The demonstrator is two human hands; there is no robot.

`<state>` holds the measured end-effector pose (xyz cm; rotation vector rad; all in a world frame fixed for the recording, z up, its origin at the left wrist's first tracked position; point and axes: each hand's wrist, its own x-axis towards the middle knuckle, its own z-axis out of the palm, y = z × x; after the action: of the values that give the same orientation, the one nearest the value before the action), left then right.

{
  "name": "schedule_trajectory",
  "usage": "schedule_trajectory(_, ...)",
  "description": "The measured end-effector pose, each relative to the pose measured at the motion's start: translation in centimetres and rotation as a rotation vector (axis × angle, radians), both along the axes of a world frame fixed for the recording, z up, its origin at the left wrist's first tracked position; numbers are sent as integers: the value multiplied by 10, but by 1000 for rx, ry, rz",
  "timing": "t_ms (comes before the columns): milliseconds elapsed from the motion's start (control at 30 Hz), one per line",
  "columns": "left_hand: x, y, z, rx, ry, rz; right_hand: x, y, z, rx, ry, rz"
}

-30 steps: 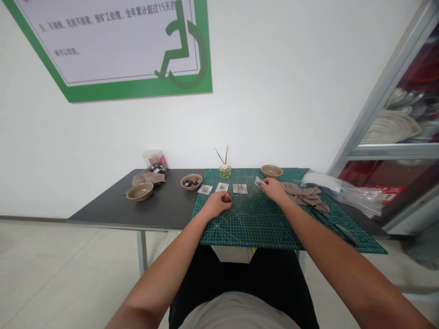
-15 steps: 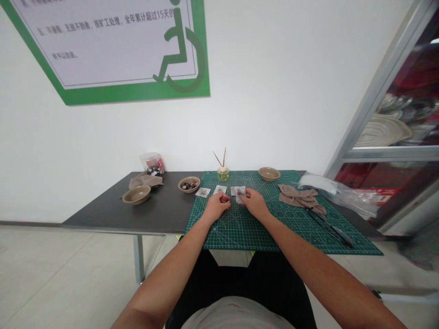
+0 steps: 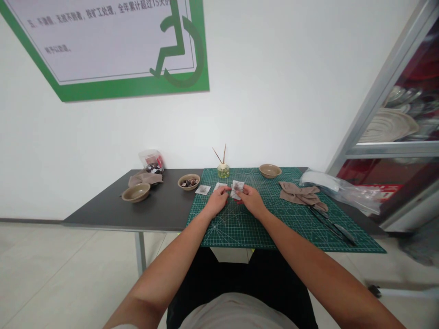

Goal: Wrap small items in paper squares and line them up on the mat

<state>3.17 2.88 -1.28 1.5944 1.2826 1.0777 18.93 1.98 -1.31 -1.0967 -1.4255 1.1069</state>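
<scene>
My right hand [image 3: 253, 201] is closed on a small white square packet [image 3: 237, 188] with a dark grey pattern, tilted up above the green cutting mat [image 3: 236, 228]. My left hand [image 3: 217, 202] has curled fingers, its fingertips by the left edge of that packet. Whether they grip anything is hidden. Behind my left hand lies a second white square [image 3: 220, 186], partly covered. Farther left, a third white square [image 3: 203, 190] with a dark centre lies flat at the mat's edge. A bit of red shows under my right fingers.
A bowl of dark pieces [image 3: 189, 182] stands left of the mat, another bowl [image 3: 136, 193] farther left near a cloth and a plastic tub [image 3: 152, 160]. A reed diffuser [image 3: 223, 171] and a bowl [image 3: 270, 171] stand behind. Rightward lie a brown cloth [image 3: 300, 194], dark tool [image 3: 332, 225] and plastic bag [image 3: 339, 189].
The packet in my right hand has been raised and tilted up, leftward. My left hand has moved up toward it, its fingers reaching the packet's edge. The view has tilted slightly.
</scene>
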Motion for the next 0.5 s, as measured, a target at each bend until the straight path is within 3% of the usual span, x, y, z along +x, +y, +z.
schedule_trajectory(200,-2,-7,2,101,94,-98,5,-3,-5,29,-74,82)
schedule_trajectory(500,-5,-9,-2,13,18,-141,6,-5,-5,44,-36,10)
